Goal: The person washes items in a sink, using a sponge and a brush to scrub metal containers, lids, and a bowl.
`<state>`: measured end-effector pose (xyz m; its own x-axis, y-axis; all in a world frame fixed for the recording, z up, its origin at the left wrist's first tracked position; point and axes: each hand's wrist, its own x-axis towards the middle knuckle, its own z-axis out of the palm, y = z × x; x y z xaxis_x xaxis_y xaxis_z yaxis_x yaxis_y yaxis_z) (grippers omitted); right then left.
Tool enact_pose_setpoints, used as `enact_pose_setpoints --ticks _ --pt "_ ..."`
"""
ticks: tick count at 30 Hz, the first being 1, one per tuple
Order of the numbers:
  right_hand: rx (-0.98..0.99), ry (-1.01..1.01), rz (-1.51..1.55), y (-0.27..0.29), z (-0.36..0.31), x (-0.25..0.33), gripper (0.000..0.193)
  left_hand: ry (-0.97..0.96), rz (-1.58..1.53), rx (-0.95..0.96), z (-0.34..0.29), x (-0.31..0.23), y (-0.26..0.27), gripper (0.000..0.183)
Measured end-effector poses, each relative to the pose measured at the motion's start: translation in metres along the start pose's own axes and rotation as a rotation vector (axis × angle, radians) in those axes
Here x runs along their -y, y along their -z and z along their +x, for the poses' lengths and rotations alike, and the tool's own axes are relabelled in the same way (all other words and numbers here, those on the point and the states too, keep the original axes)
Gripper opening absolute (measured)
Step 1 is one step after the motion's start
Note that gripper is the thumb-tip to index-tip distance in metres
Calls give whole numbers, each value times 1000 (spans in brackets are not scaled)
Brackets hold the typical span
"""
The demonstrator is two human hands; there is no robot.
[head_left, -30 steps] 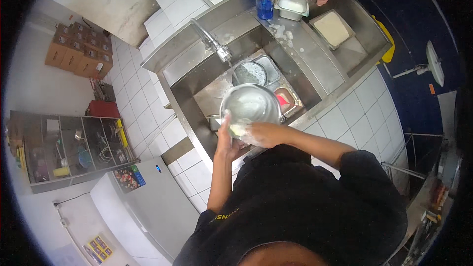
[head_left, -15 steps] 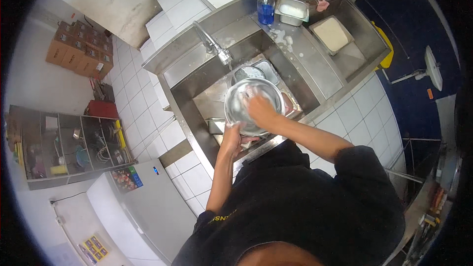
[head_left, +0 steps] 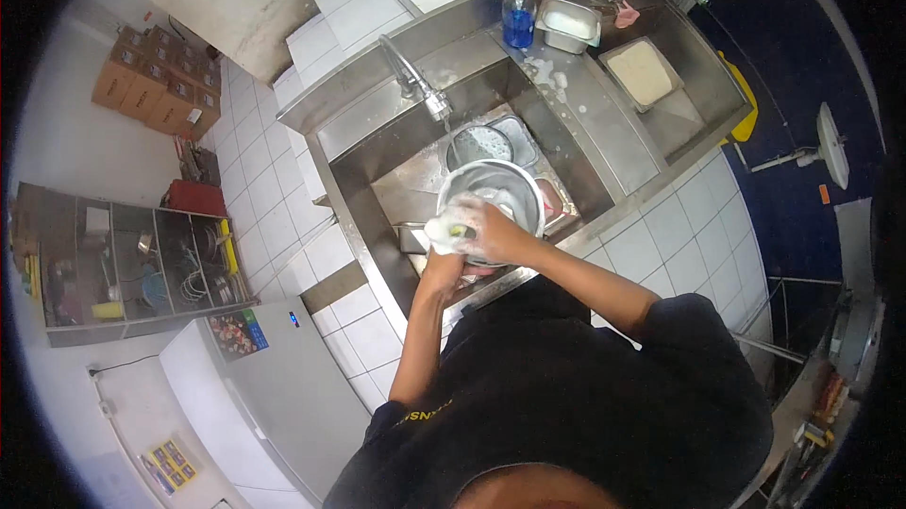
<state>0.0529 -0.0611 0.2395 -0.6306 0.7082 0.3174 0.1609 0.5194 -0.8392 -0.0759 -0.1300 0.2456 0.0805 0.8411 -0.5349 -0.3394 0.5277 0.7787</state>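
Observation:
A round metal bowl (head_left: 517, 196), streaked with suds, is tilted above the near part of the sink basin (head_left: 382, 150). My left hand (head_left: 451, 269) grips its near left edge from below, the fingers partly hidden under the bowl. My right hand (head_left: 493, 233), lathered in foam, is closed on a soapy sponge (head_left: 457, 230) whose yellow-green side shows between the fingers, pressed at the bowl's left rim. Just beyond the bowl, a round dish of sudsy water (head_left: 479, 144) and a rectangular metal pan (head_left: 517, 139) lie in the basin. Water runs from the faucet (head_left: 434, 101) toward the round dish.
On the steel counter stand a pump bottle of blue liquid (head_left: 518, 18) and a metal container with white foam (head_left: 569, 23). A second basin at right holds a rectangular pan (head_left: 644, 73). A white freezer (head_left: 274, 396) and a shelf (head_left: 132, 268) are at left.
My right hand has moved from inside the bowl to its left rim, bringing the foamy sponge into sight. The bowl now tilts more, and my left hand still grips it.

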Motion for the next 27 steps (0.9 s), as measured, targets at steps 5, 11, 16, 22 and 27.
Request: enact_pose_setpoints --ticks 5,11,16,22,27 --pt "201 -10 -412 9 24 2 46 -186 179 -208 -8 -12 -13 40" --pt "-82 58 -1042 35 22 -27 47 -184 261 -370 -13 -22 16 55" --pt "57 -11 -743 49 -5 -25 40 -272 -21 -479 -14 -28 32 47" --pt "-188 250 -669 30 18 -14 35 -243 122 -515 -9 -25 21 48" --pt "59 11 -710 -19 18 -65 32 -297 159 -302 -5 -29 -12 55"
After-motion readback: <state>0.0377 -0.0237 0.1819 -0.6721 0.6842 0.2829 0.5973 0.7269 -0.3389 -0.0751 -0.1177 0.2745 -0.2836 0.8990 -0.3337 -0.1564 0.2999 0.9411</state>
